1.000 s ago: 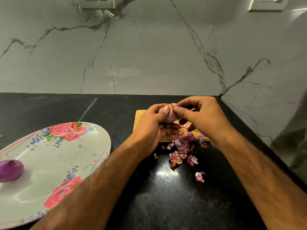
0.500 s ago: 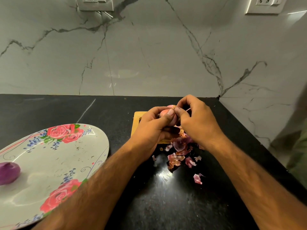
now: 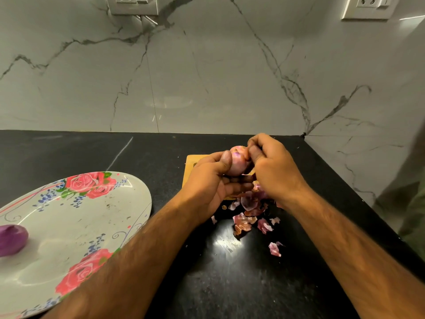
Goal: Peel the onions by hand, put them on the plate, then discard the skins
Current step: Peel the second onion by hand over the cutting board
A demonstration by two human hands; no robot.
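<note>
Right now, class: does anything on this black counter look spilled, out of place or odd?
Pink-purple papery onion skins lie scattered on the black stone counter, in front of the small yellow wooden board. It is peeling litter, not yet discarded; nothing else stands out.

The 2 arms are showing bare: the left forearm [image 3: 128, 261] and the right forearm [image 3: 345, 249] are running uncovered from wrist to the frame's lower edge, with dark hair lying along both. The left hand [image 3: 207, 187] and the right hand [image 3: 276, 171] are showing bare too. At the right edge a blurred olive-green cloth [image 3: 414, 215] is showing; whether it is this person's clothing cannot be told.
</note>
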